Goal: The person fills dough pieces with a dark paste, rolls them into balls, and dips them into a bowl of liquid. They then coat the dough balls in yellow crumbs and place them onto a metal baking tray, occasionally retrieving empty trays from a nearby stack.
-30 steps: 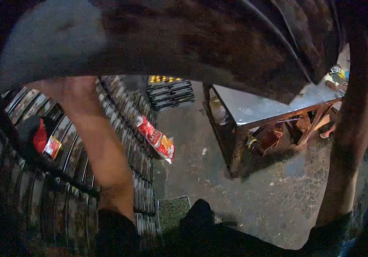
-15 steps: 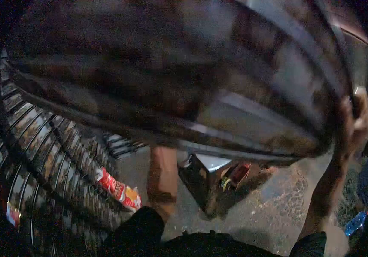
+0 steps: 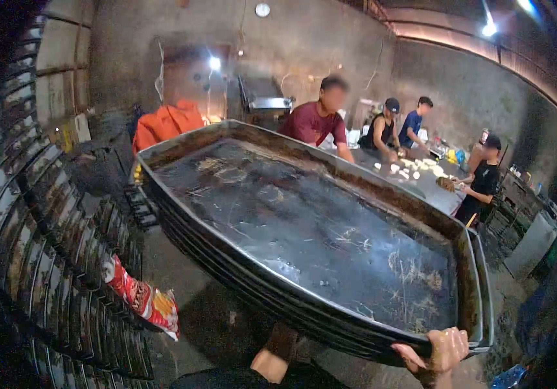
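Gripping the near corner of a stack of large metal trays (image 3: pixel 304 227), the right hand (image 3: pixel 443 350) has its fingers curled over the rim at the lower right of the view, closed on the edge. The left forearm (image 3: pixel 275 353) reaches up under the stack from below, and the left hand itself is hidden beneath the trays, so I cannot tell whether it is open or closed. The trays are held roughly level and fill the middle of the view, slightly tilted so the far end sits higher. The top tray is dark and scratched, with a few dry scraps scattered across its bottom. Several tray edges show stacked one under another along the near side.

To the left, a tall rack (image 3: pixel 38 214) holds many more trays slotted in rows. A red and yellow snack bag (image 3: pixel 142 298) is stuck in the rack, low down, near the stack's left side. An orange cloth (image 3: pixel 165 123) lies behind the far end of the trays. Further back on the right, four people stand around a table (image 3: pixel 421 178) with small pale pieces of dough on it. A round clock (image 3: pixel 263 10) hangs high on the back wall.
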